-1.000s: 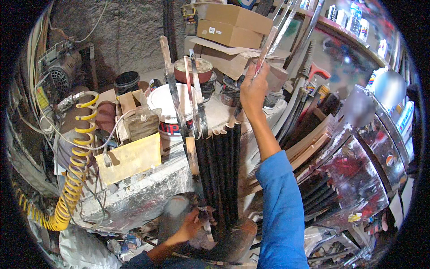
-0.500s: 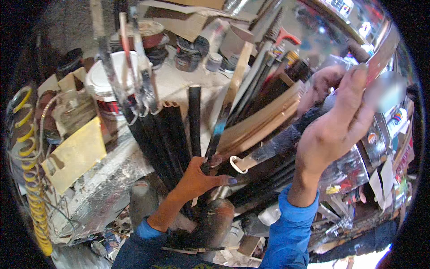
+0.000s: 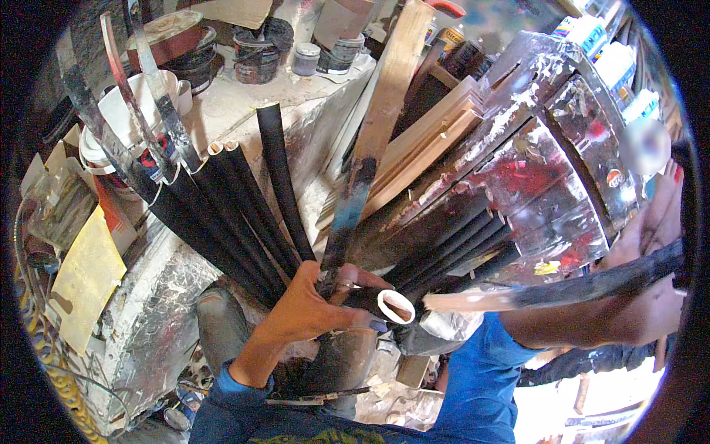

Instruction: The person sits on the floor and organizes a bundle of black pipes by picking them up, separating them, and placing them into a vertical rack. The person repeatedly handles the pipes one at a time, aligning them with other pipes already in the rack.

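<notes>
My left hand [image 3: 314, 300] is closed round a black tube [image 3: 362, 297], whose open white-rimmed end [image 3: 396, 306] faces right beside my thumb. A wooden slat [image 3: 366, 148], dark with a blue patch lower down, runs down into the same hand; whether it is gripped too is unclear. At the right edge my right hand [image 3: 651, 218], smeared and partly cut off, appears closed on a stick [image 3: 592, 283] coated black with a bare wood tip. That tip points at the tube's mouth, a small gap away. Several black tubes [image 3: 229, 214] stand just left of my left hand.
A paint-stained metal drum [image 3: 547, 170] stands right, with stacked wood strips [image 3: 429, 148] and more black tubes [image 3: 451, 251] before it. Painted sticks [image 3: 133, 96], white buckets [image 3: 129, 115] and dark paint pots [image 3: 259, 55] stand back left. A yellow sheet [image 3: 87, 277] leans left.
The stick's bare tip has come away from the tube's white mouth. My right hand has swung down and right with the stick. My left hand keeps its hold as the view shifts.
</notes>
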Tool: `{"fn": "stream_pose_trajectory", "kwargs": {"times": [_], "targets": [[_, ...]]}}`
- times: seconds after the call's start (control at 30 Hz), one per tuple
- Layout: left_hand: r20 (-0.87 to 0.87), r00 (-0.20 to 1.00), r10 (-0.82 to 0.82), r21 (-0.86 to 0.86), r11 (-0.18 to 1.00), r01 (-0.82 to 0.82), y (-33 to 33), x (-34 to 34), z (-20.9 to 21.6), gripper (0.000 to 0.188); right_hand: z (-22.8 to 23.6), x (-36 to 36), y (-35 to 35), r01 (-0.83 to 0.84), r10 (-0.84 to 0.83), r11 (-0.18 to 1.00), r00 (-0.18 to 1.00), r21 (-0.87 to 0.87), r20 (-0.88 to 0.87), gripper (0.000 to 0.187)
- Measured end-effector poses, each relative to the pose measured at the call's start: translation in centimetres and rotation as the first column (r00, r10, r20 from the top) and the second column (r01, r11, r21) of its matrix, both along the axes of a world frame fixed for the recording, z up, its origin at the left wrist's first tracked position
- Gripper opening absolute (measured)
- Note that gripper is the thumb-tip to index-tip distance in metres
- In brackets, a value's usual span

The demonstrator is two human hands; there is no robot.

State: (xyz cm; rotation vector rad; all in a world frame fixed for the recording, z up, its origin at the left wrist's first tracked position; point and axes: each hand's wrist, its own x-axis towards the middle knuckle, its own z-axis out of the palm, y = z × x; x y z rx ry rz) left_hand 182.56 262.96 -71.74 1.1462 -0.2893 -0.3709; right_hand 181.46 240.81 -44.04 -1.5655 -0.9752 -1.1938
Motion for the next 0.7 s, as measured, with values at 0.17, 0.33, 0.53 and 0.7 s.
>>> {"fn": "stream_pose_trajectory", "kwargs": {"times": [0.17,0.33,0.53,0.7], "targets": [[0.054,0.997,-0.053,0.087,0.995,0.048,0.0,0.3,1.2,0.046,-3.6,2.0,-0.1,-0.288,0.271,0.925,0.957,-0.249,-0.101,0.041],[0.069,0.996,-0.059,0.143,0.989,0.048,0.1,0.6,2.2,0.043,-6.7,2.0,5.6,0.073,-0.075,0.986,0.997,0.147,0.004,0.057],[0.164,0.984,0.067,0.038,0.997,-0.074,-1.5,1.1,2.4,0.044,-3.9,3.1,8.1,0.033,-0.010,0.990,0.987,0.139,-0.162,0.056],[0.104,0.994,0.007,0.158,0.987,-0.024,-2.0,2.7,1.5,0.047,-6.6,3.8,7.6,0.173,-0.313,0.917,0.870,-0.359,-0.382,0.047]]}}
